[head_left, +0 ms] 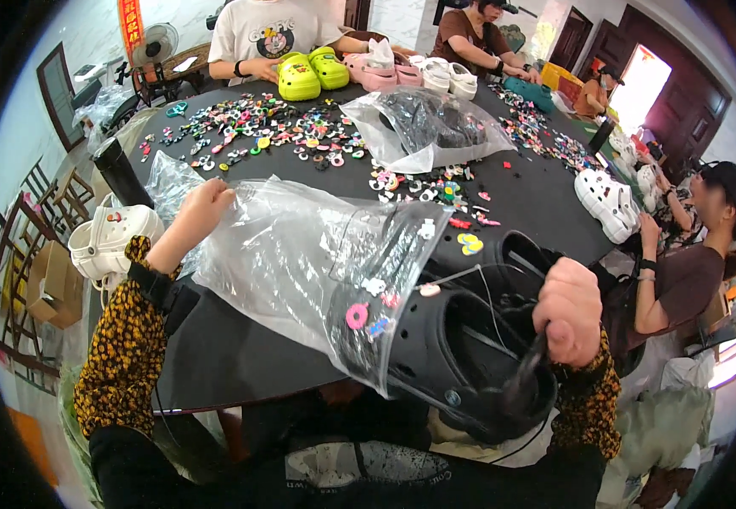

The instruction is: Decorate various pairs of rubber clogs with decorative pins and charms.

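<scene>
Fingers of the right hand (568, 307) squeeze black clogs' (461, 356) straps; left hand (202, 209) pinches the clear plastic bag (291, 254), which could tear on the little charms.

From my head, one fisheye view looks down and forward, close over my hands (567, 305), across the table (240, 356).

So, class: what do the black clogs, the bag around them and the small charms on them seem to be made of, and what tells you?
Clogs: likely moulded foam or rubber; matte, thick, punched holes.
Bag: thin clear plastic film; glossy, creased, see-through.
Charms: probably soft coloured plastic or rubber; too small to be sure.
</scene>
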Demonstrator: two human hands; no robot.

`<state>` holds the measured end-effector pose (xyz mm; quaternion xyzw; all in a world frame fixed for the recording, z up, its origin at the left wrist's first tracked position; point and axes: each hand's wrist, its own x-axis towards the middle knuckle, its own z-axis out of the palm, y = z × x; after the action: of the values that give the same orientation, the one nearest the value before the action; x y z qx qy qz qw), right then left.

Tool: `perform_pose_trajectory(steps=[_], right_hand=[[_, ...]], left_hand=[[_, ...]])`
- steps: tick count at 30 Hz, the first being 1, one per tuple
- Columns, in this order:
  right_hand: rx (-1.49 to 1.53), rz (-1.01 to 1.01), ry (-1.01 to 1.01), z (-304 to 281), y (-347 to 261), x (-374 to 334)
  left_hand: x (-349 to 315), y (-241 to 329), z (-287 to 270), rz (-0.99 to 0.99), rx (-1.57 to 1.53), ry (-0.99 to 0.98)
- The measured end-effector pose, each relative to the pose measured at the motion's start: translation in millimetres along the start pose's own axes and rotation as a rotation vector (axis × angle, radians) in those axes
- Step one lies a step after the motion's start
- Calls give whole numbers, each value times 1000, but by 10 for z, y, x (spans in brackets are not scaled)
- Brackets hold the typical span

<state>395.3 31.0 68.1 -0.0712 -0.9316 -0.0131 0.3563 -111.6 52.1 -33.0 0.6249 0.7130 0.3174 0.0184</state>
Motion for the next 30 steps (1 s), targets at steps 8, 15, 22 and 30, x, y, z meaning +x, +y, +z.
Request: perform_pose_trajectory(steps=[8, 15, 22, 30], right_hand=[[-22, 101, 117, 103, 216, 76], [36, 169, 172, 213, 143, 201], [32, 207, 158, 107, 37, 159], [533, 357, 345, -129, 161, -370]], left_hand=[[-643, 666, -308, 443, 320, -489], [-730, 732, 85, 571, 486, -249], [-245, 506, -37, 591, 582, 10], [185, 38, -601, 348, 733, 235]])
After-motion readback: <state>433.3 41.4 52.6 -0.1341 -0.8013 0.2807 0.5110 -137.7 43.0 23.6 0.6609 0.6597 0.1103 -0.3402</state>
